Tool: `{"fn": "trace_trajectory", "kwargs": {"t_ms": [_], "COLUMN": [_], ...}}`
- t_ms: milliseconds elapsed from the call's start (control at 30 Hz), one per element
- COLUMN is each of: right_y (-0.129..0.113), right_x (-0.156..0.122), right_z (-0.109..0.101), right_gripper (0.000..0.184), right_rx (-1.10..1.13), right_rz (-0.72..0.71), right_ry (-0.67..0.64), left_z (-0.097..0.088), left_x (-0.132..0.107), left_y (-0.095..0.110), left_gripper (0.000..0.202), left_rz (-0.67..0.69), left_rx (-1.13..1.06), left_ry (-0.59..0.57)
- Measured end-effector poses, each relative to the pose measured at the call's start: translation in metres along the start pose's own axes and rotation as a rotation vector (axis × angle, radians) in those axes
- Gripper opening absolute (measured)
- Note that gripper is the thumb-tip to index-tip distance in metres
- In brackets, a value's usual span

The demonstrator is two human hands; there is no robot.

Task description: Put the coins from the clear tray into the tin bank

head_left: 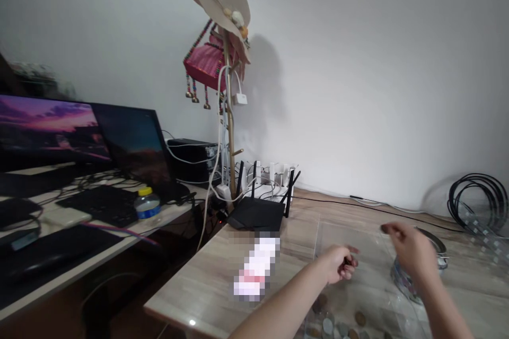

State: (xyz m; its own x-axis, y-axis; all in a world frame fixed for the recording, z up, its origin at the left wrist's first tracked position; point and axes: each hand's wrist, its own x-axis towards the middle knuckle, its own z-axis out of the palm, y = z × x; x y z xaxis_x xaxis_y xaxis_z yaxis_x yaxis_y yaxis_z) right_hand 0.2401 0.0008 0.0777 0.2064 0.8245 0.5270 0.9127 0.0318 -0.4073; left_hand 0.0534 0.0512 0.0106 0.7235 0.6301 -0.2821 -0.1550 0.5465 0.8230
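Note:
My left hand [340,265] is over a clear plastic tray [317,238], its fingers curled around small dark pieces that look like coins. To its right, my right hand [415,249] is closed in a pinch. A small dark round coin [385,228] shows at its fingertips, slightly blurred. Beneath and beside that hand stands a round tin [413,292] with a patterned side, partly covered by the hand and wrist. Several loose coins [328,326], silver and brownish, lie at the bottom of the view below my left hand.
A black router [256,214] with upright antennas sits at the table's back left. Before it lies a pixelated patch. Coiled black cable [479,196] rests at the back right. On the neighbouring desk are monitors [131,145] and a yellow-capped bottle [147,204]. A stand [230,137] holds a hat.

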Motion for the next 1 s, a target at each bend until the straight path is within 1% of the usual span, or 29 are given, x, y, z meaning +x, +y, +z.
{"fn": "trace_trajectory", "kwargs": {"t_ms": [33,67,100,167,200,267,333,367,433,500,533,567,600,667,700,733,767,833,867,933,967,1000], "right_y": [0.011,0.023,0.035,0.057,0.065,0.075,0.077,0.074,0.062,0.040,0.026,0.012,-0.003,-0.028,-0.037,-0.043,-0.046,-0.046,-0.044,-0.039,-0.036,-0.033], "right_x": [0.001,0.002,0.004,0.005,0.006,0.007,0.007,0.007,0.007,0.003,0.001,-0.003,-0.006,-0.014,-0.018,-0.021,-0.023,-0.024,-0.024,-0.021,-0.018,-0.016], "right_z": [-0.011,-0.021,-0.029,-0.038,-0.039,-0.039,-0.037,-0.036,-0.034,-0.029,-0.024,-0.017,-0.008,0.014,0.025,0.036,0.044,0.056,0.058,0.054,0.049,0.041], "right_gripper": [0.035,0.035,0.036,0.036,0.035,0.034,0.032,0.032,0.034,0.038,0.038,0.037,0.034,0.029,0.026,0.024,0.023,0.022,0.022,0.022,0.022,0.023], "right_rx": [-0.118,-0.219,-0.294,-0.355,-0.352,-0.324,-0.313,-0.320,-0.353,-0.354,-0.320,-0.264,-0.178,-0.015,0.033,0.067,0.084,0.098,0.100,0.095,0.089,0.077], "right_rz": [0.076,0.141,0.220,0.349,0.388,0.398,0.355,0.322,0.227,0.104,0.036,-0.029,-0.099,-0.263,-0.322,-0.358,-0.371,-0.355,-0.346,-0.342,-0.343,-0.332], "right_ry": [0.117,0.178,0.176,0.101,0.053,-0.013,-0.043,-0.043,0.036,0.176,0.218,0.225,0.157,-0.173,-0.311,-0.422,-0.486,-0.525,-0.531,-0.527,-0.497,-0.427], "left_z": [-0.003,-0.005,-0.008,-0.010,-0.010,-0.011,-0.010,-0.010,-0.010,-0.009,-0.009,-0.009,-0.009,-0.010,-0.010,-0.010,-0.009,-0.008,-0.007,-0.006,-0.006,-0.006], "left_x": [0.002,0.004,0.006,0.009,0.010,0.010,0.010,0.009,0.008,0.007,0.007,0.007,0.008,0.009,0.010,0.010,0.011,0.010,0.010,0.009,0.008,0.008], "left_y": [-0.001,-0.001,-0.002,-0.005,-0.006,-0.008,-0.008,-0.007,-0.004,-0.001,0.001,0.002,0.003,0.003,0.003,0.003,0.002,0.002,0.002,0.003,0.003,0.003], "left_gripper": [0.043,0.042,0.043,0.046,0.048,0.052,0.055,0.054,0.046,0.033,0.028,0.027,0.027,0.027,0.025,0.024,0.022,0.019,0.017,0.013,0.014,0.016], "left_rz": [-0.021,-0.021,-0.002,0.043,0.054,0.056,0.054,0.057,0.046,0.006,-0.015,-0.033,-0.042,-0.034,-0.024,-0.015,-0.009,-0.016,-0.028,-0.047,-0.048,-0.042], "left_rx": [-0.059,-0.104,-0.133,-0.143,-0.132,-0.100,-0.097,-0.114,-0.177,-0.259,-0.300,-0.336,-0.366,-0.405,-0.413,-0.415,-0.415,-0.406,-0.397,-0.374,-0.363,-0.355], "left_ry": [0.054,0.098,0.125,0.129,0.121,0.098,0.073,0.068,0.071,0.085,0.087,0.082,0.071,0.028,0.007,-0.013,-0.029,-0.050,-0.049,-0.034,-0.021,-0.006]}}
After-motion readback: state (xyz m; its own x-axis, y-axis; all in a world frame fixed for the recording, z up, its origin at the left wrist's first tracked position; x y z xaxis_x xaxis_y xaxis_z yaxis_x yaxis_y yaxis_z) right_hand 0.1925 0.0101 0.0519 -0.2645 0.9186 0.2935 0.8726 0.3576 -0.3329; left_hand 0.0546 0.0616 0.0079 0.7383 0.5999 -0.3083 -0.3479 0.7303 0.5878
